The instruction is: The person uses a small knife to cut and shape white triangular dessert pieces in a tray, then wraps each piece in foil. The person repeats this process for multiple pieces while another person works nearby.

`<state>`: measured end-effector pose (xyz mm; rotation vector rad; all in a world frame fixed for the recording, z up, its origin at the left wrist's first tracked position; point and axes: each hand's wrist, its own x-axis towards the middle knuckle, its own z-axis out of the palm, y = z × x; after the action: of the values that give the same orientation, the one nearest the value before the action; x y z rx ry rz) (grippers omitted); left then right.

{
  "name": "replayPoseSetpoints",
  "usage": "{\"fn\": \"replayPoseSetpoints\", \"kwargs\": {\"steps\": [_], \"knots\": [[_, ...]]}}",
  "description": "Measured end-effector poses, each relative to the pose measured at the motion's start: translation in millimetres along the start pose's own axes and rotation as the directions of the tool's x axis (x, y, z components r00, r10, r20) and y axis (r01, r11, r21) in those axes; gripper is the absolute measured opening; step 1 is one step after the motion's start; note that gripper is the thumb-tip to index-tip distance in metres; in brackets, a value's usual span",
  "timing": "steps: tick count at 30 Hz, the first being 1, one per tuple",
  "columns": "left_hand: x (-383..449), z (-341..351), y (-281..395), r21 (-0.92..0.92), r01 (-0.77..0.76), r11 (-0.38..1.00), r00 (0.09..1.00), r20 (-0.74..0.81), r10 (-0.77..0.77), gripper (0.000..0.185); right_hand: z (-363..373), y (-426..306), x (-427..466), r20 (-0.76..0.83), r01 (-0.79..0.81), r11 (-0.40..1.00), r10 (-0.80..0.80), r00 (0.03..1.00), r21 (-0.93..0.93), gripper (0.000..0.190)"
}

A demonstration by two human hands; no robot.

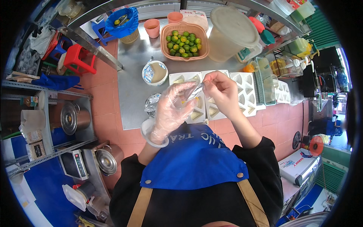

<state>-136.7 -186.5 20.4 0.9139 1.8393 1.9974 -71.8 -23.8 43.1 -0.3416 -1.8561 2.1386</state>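
Observation:
My left hand (173, 109), in a clear plastic glove, holds a small silver foil-wrapped wedge (194, 92) over the table. The bare thumb and fingers of my right hand (222, 92) pinch the wedge's foil tip. Beneath both hands lie white molds (241, 76) with triangular cavities, several of which hold pale wedges. Left of them stands a round open box (161, 71) with some wrapped wedges on one side and a bare bottom on the other. Crumpled foil (152, 102) sits beside my left hand, which partly covers it.
A peach basket (164, 55) of green citrus fruit stands at the back, beside a large lidded plastic tub (221, 45) and pink cups (152, 28). On the right is a green basket (265, 96) of containers. A steel upright (109, 56) rises at the table's left.

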Motion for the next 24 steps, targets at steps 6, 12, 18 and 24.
{"fn": "replayPoseSetpoints", "kwargs": {"steps": [6, 12, 18, 24], "knots": [[12, -10, 6, 0.097, -0.028, 0.995, 0.996, 0.087, 0.020, 0.026, -6, -16, 1, 0.194, -0.123, 0.987, 0.140, 0.971, -0.100, 0.006], [14, -7, 15, 0.220, -0.047, 0.974, 0.997, 0.066, 0.034, 0.015, 1, -11, -2, 0.167, 0.078, 0.962, -0.035, 0.985, -0.262, 0.008], [14, -2, 15, 0.177, -0.044, 0.983, 0.998, -0.041, 0.052, 0.014, 14, -9, -7, 0.070, -0.019, 0.998, 0.024, 0.997, -0.064, 0.010], [12, -4, 15, 0.104, 0.012, 0.995, 0.999, -0.048, -0.007, 0.015, 22, -3, -11, 0.010, 0.052, 0.995, -0.051, 0.999, -0.081, 0.008]]}}
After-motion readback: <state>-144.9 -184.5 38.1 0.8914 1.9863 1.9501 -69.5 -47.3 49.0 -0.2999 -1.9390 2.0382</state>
